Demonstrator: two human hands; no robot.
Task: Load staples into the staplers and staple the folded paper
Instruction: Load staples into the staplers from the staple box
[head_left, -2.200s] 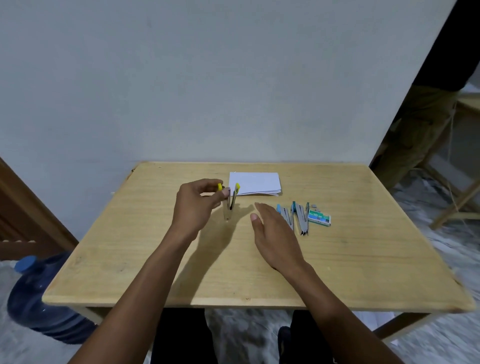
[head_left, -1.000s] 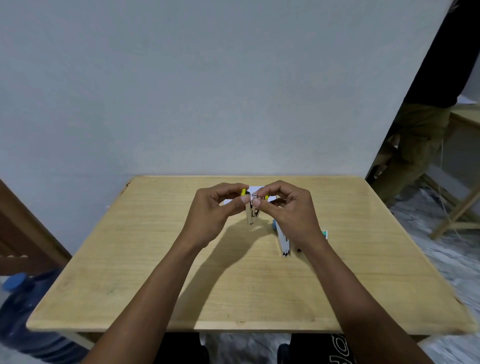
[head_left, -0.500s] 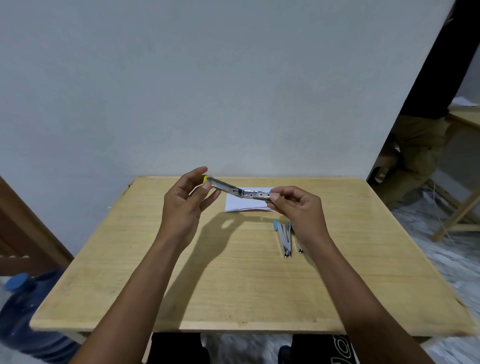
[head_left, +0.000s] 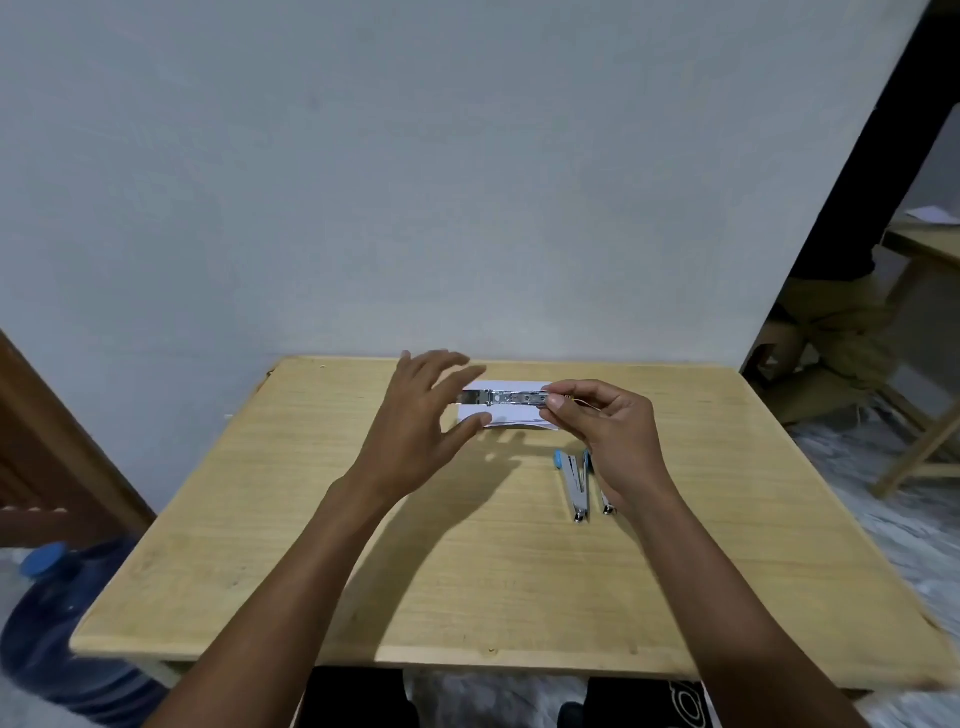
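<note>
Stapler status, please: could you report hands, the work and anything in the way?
Right hand pinches opened stapler above folded paper. Left hand open, off it. Blue stapler on table. Nothing obstructing.

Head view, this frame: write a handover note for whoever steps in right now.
Right hand: fingers pinch one end of the opened silver metal stapler, held level above the table.
Left hand: open, fingers spread at the stapler's other end, not gripping.
White folded paper: flat on the light wooden table, behind the held stapler.
Two blue-tipped silver staplers: lying beside the right wrist.
Done: stapler opened. Left: load staples, staple paper; no staple visible in the paper.
</note>
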